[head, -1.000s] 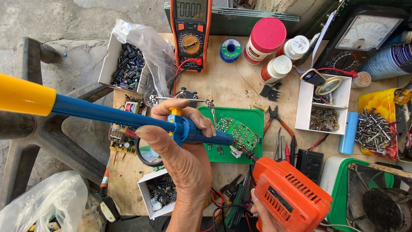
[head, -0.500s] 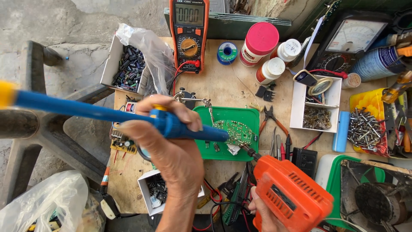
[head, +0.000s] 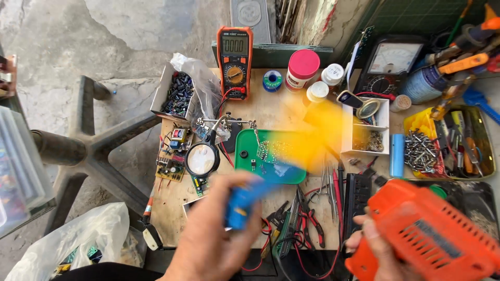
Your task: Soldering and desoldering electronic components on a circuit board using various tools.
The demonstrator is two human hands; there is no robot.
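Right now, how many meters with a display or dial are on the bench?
2. An orange digital multimeter stands upright at the back centre of the bench, and a black analog meter with a needle dial leans at the back right. Clutter on the right could hide others.

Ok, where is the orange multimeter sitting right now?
In the head view, the orange multimeter stands at the far edge of the wooden table, left of centre, between the box of capacitors and the solder spool.

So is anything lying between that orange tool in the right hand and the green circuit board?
Yes. Pliers and tweezers lie on the table between the orange tool in the right hand and the green circuit board; a blurred blue tool also crosses there.
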